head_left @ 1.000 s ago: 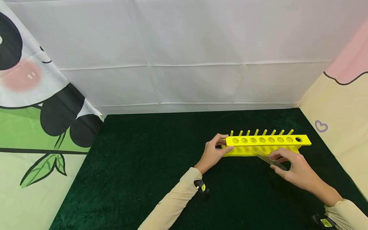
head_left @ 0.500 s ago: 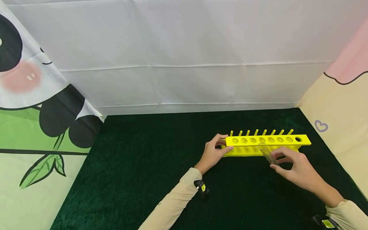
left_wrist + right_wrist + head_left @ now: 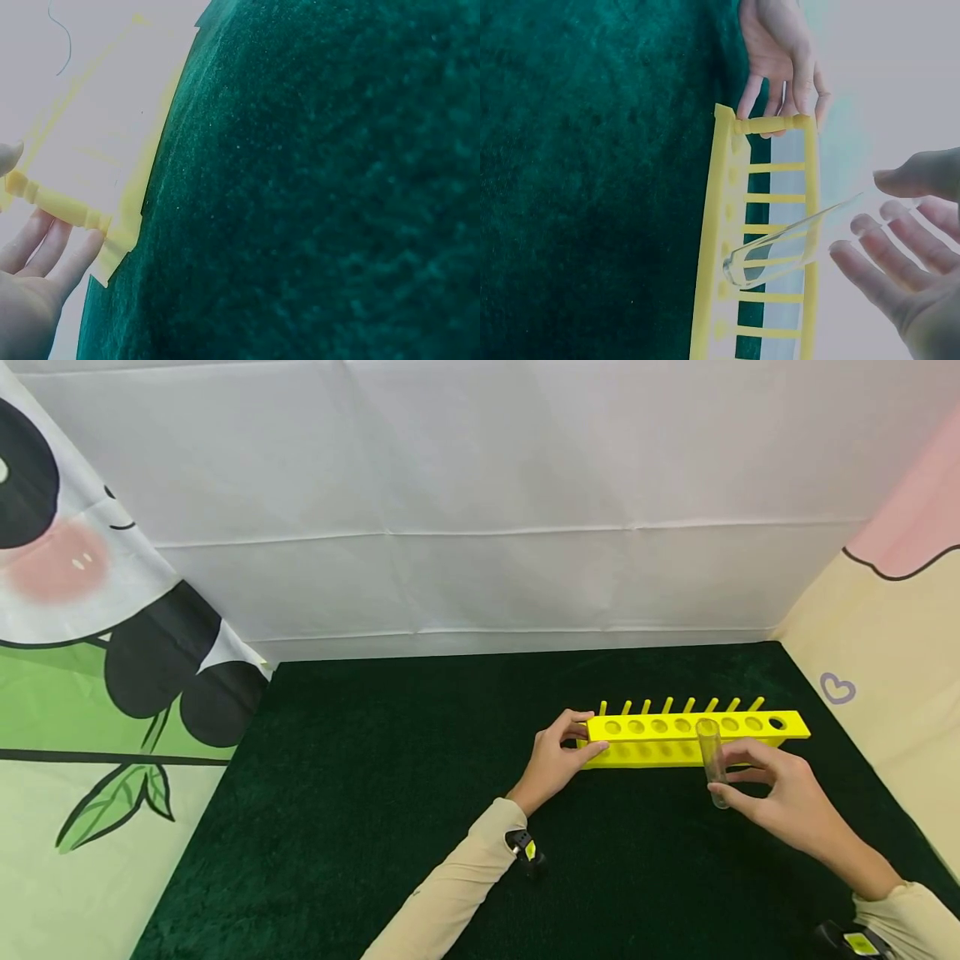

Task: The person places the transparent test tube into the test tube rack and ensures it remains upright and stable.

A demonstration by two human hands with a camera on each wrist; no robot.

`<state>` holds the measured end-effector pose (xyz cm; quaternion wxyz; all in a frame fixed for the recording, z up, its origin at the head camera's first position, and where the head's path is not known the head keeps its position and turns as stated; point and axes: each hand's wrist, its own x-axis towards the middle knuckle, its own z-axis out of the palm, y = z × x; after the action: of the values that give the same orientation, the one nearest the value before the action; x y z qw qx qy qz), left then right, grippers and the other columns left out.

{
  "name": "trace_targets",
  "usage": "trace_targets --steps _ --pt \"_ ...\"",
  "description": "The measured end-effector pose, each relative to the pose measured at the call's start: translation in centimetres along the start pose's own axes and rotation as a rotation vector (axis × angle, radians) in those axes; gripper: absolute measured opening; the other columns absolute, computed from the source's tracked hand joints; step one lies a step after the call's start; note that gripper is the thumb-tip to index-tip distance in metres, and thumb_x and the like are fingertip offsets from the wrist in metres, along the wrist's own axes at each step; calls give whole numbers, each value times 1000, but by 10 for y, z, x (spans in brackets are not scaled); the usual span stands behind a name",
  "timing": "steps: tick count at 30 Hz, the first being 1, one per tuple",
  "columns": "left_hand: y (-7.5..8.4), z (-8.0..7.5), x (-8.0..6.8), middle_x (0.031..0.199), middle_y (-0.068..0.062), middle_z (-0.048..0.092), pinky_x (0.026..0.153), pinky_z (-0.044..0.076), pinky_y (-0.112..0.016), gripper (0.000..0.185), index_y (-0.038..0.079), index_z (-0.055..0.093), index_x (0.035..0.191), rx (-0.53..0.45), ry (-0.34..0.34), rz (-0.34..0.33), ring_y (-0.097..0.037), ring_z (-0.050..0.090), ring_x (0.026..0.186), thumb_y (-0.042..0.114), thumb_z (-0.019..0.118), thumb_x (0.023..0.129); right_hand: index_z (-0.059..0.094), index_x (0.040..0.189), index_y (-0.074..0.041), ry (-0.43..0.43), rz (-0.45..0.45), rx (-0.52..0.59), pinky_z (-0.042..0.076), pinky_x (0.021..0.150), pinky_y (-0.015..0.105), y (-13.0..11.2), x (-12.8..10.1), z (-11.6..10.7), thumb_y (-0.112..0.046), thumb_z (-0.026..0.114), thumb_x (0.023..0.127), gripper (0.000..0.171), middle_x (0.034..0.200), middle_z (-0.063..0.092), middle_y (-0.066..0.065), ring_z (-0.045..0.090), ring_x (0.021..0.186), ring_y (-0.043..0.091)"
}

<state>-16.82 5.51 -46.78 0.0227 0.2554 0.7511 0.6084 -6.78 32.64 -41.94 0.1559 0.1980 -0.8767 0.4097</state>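
- Gripping the yellow rack (image 3: 671, 732) at its left end: left hand (image 3: 552, 766).
- Pinching a clear tube (image 3: 710, 752) at the rack's near side: right hand (image 3: 783, 789).

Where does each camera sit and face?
Head: on the head, facing forward and down at the yellow rack and clear tube; left hand, right hand and sleeves show.
Left wrist: on that wrist, facing rack's end and green cloth; left hand shows.
Right wrist: on that wrist, facing tube and rack; both hands show.
Head and right wrist share the tube.
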Motion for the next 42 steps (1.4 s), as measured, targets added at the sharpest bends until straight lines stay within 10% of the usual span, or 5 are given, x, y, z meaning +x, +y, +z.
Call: trace_targets --steps 42 --pt "-1 2 1 116 -14 59 87 51 -49 39 8 52 123 -9 0 0 -23 58 102 8 68 87 59 101 1 158 98 66 50 73 12 11 2 -11 18 75 67 41 96 60 3 61 85 4"
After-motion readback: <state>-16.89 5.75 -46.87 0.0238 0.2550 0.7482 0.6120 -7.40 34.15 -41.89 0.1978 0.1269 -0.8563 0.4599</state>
